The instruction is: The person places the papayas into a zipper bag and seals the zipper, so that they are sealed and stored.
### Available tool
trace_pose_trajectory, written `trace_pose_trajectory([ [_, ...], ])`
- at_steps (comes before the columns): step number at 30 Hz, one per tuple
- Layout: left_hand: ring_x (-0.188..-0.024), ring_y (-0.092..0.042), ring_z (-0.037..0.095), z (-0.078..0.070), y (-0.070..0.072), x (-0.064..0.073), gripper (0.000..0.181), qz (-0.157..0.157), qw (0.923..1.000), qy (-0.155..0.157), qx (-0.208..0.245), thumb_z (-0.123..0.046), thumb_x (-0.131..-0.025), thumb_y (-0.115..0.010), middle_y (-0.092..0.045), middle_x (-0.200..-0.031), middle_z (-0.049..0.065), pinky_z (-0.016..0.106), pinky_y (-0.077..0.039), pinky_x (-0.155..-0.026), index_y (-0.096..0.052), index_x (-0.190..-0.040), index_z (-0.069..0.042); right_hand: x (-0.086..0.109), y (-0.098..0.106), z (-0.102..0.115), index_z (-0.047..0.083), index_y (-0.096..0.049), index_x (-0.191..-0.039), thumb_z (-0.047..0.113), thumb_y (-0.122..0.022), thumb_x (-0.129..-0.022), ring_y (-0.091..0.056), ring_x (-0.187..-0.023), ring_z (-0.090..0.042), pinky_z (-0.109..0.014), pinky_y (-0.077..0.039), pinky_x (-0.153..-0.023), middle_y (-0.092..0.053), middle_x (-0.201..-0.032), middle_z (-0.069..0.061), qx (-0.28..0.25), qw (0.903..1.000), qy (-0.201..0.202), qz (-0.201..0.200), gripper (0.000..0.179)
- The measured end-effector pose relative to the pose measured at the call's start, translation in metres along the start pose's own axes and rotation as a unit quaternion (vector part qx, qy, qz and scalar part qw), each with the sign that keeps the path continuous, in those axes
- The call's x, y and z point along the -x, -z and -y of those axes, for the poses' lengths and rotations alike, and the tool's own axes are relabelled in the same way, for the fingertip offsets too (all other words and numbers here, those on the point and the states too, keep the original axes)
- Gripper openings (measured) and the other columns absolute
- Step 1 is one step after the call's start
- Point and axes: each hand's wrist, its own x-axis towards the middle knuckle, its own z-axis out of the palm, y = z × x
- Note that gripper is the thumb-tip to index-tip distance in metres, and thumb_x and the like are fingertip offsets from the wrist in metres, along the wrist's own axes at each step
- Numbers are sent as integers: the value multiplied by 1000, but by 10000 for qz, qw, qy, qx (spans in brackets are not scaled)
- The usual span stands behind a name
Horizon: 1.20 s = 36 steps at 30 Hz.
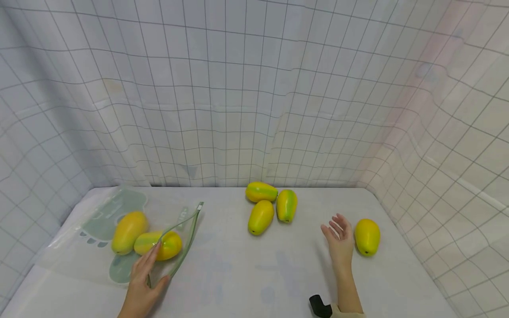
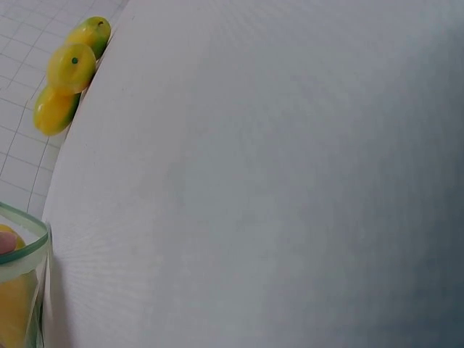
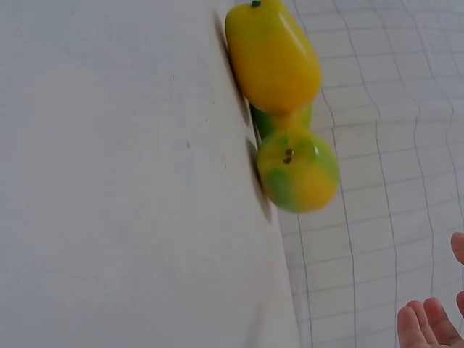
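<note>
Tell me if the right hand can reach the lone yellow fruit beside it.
Probably yes: the right hand looks empty, and the lone fruit lies close on its right, with nothing visible between them.

Two fruits (image 1: 129, 232) in bag (image 1: 105, 214), left — trio (image 1: 261, 217) centre, one fruit (image 1: 367, 237) right.

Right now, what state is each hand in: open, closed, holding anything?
Left hand: open, at the mouth of the clear bag.
Right hand: open, holding nothing, beside a yellow fruit.
</note>
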Motion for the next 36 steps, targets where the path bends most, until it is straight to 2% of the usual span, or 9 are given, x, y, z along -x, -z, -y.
trace_pose_trajectory([
  [5,-129,-23,-2,0,0,0,86,60,9998,78,-162,8,-53,-70,-30,-144,-13,12,-13,-103,-41,-133,5,-3,21,0,0,-39,-131,5,-68,-80,-46,-110,-20,-16,-41,-92,-46,-121,-9,214,9990,-93,-391,59],
  [9,-130,-23,-2,0,0,1,86,82,9997,86,-197,7,-53,-70,-30,-145,-13,12,-12,-103,-40,-134,5,-5,35,-1,-1,-40,-129,4,-68,-80,-45,-109,-18,-22,-39,-97,-46,-117,-2,422,9965,-65,-722,57],
  [13,-130,-23,-2,0,1,0,84,86,9998,60,-183,3,-55,-70,-31,-145,-12,13,-13,-103,-40,-134,5,-8,47,-6,-4,-42,-127,2,-68,-79,-46,-108,-20,-18,-40,-93,-48,-117,-7,793,9913,111,-1045,55],
  [17,-130,-24,-2,0,1,0,85,65,9998,48,-185,7,-53,-70,-31,-145,-11,13,-13,-103,-41,-133,5,-9,56,-10,-3,-44,-128,2,-68,-79,-46,-108,-21,-16,-39,-93,-49,-119,-8,1133,9838,292,-1357,55],
  [22,-129,-23,-3,-1,1,1,88,65,9996,117,-261,13,-51,-71,-30,-144,-14,12,-12,-103,-40,-134,5,-8,65,-10,0,-43,-130,6,-66,-82,-42,-111,-22,-26,-34,-101,-47,-122,-10,1240,9773,224,-1702,54],
  [27,-129,-22,-4,0,0,2,90,92,9994,166,-281,14,-51,-72,-29,-144,-16,12,-11,-103,-40,-134,5,-9,72,-16,1,-40,-133,13,-64,-84,-37,-118,-27,-32,-28,-106,-42,-130,-15,1591,9720,-88,-1729,55],
  [32,-130,-23,-2,1,0,1,87,60,9998,82,-193,10,-52,-70,-31,-145,-11,13,-12,-104,-40,-134,5,-10,77,-21,-1,-36,-135,15,-63,-85,-34,-119,-32,-43,-26,-105,-38,-132,-19,1790,9726,-317,-1452,59],
  [36,-130,-23,-2,0,0,1,87,45,9997,99,-207,11,-52,-71,-31,-144,-12,13,-12,-103,-41,-133,5,-11,79,-24,-2,-36,-135,16,-65,-83,-32,-119,-33,-46,-27,-102,-35,-133,-20,1882,9721,-447,-1329,62],
])
